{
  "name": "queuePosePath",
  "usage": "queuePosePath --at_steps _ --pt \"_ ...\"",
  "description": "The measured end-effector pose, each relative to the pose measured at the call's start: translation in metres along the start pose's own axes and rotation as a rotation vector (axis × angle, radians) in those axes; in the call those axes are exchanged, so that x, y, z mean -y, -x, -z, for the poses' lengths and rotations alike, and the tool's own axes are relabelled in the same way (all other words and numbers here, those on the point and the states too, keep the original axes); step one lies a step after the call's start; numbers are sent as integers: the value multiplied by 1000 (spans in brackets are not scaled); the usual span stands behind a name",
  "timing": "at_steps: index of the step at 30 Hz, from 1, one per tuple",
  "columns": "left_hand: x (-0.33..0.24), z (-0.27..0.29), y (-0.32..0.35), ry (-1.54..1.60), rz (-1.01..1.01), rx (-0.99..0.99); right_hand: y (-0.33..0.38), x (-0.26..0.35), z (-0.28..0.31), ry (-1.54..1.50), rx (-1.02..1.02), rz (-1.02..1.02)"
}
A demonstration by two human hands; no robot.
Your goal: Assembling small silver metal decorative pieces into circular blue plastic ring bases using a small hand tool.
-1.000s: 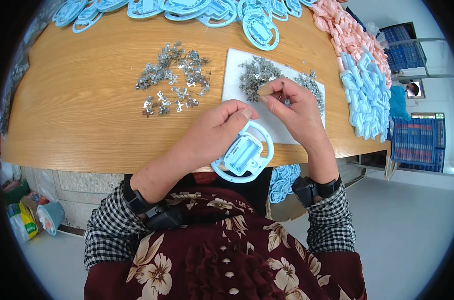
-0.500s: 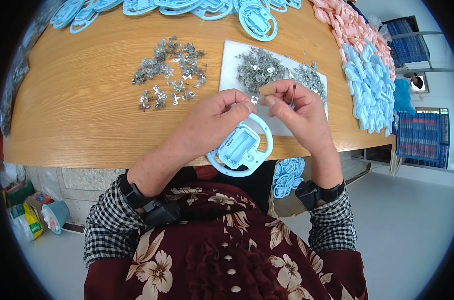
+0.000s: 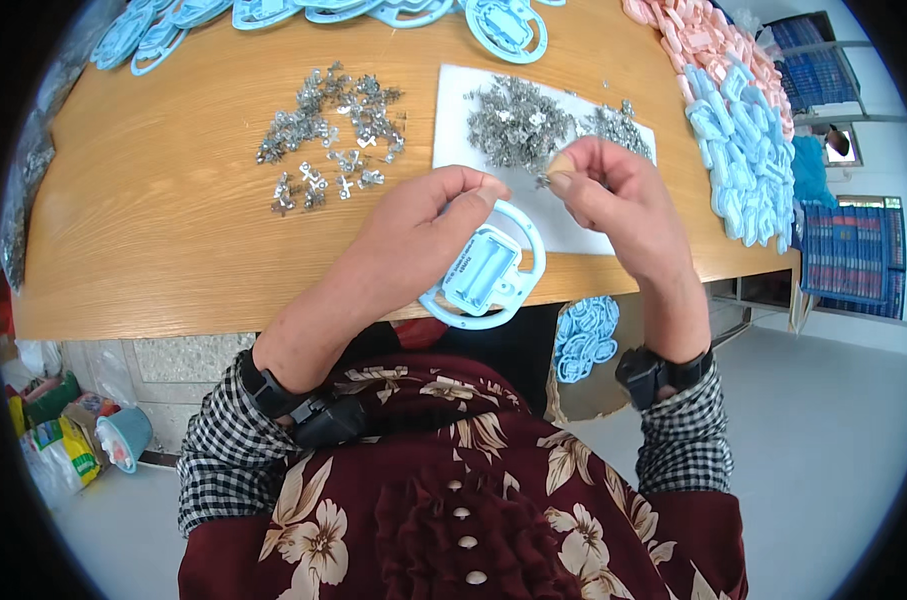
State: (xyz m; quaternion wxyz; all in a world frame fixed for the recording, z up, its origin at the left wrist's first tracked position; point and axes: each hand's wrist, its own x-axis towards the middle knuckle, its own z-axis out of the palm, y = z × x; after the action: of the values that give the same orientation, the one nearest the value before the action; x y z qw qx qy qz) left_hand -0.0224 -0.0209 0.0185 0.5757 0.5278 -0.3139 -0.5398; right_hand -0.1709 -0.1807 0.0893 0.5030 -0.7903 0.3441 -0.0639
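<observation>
Apparently midway: the left hand [image 3: 428,215] clasped a light blue plastic ring [image 3: 485,270] at frame centre, its compartment seemingly unfitted, while the right hand [image 3: 608,195] pinched a small metal clip [image 3: 543,180] just above it.

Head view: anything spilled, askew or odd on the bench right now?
Mostly orderly. One group of small metal clips lies loose on the bare wooden table, off the white sheet where the other clips are piled. Left hand holds a blue plastic ring piece; right hand pinches a clip.

Tilted light-blue plastic ring [image 3: 483,272], small metal clip [image 3: 543,181]
</observation>
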Motion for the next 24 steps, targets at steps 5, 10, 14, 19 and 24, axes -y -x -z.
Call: queuePosePath --at_steps 5,10,14,19,24 --pt "8 4 -2 51 -87 16 26 -18 -13 -112 -126 138" --pt "2 2 0 156 -130 -127 36 -31 -19 -272 -132 95" --pt "-6 3 -2 94 -112 -224 40 -43 -19 -363 -103 90" --pt "-3 -2 -8 482 -93 -289 40 -44 -31 -548 -3 -28" --pt "-4 -2 -1 464 -47 -233 35 -51 -31 -651 39 -33"
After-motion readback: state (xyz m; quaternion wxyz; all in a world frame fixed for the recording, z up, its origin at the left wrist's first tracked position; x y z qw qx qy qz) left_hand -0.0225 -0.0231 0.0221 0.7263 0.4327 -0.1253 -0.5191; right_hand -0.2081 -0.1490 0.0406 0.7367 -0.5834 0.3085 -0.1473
